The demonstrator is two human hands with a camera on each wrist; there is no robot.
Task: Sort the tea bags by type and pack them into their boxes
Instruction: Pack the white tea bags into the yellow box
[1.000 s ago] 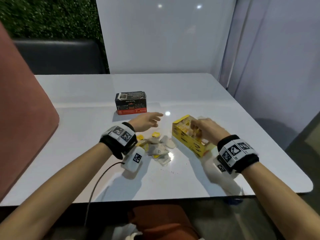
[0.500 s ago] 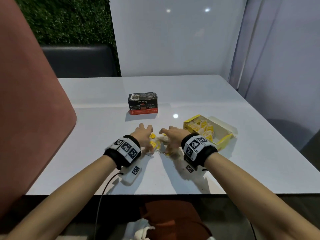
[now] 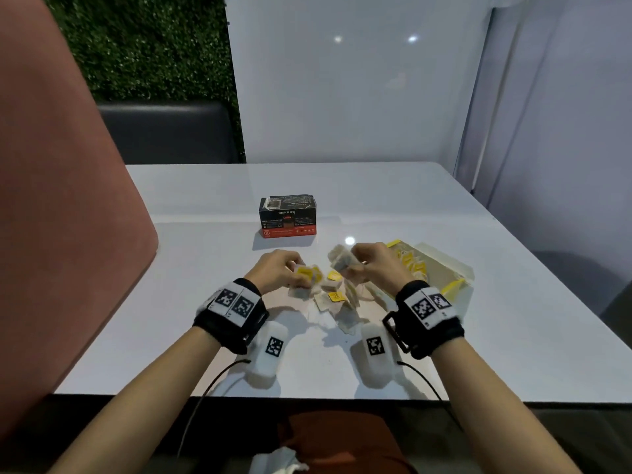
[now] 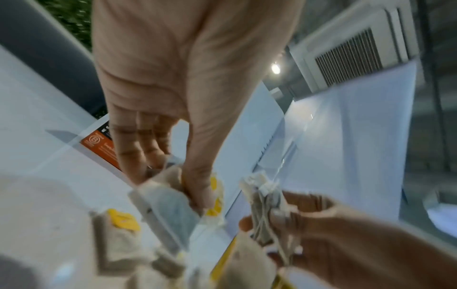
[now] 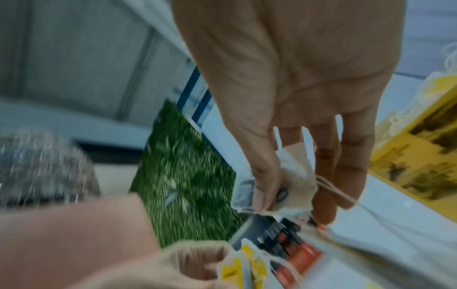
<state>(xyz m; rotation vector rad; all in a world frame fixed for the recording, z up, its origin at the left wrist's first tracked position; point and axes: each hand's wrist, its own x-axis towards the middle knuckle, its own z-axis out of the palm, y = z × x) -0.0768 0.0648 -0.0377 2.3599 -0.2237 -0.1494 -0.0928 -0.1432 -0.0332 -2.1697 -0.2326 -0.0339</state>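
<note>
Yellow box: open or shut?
Open. The yellow box lies with its flap folded out, yellow-tagged tea bags showing inside.

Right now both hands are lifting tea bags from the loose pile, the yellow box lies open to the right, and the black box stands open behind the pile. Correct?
Not quite: the black box is closed, as the head view shows. The rest holds: the left hand and right hand each hold tea bags above the loose pile, and the yellow box lies open to the right.
</note>
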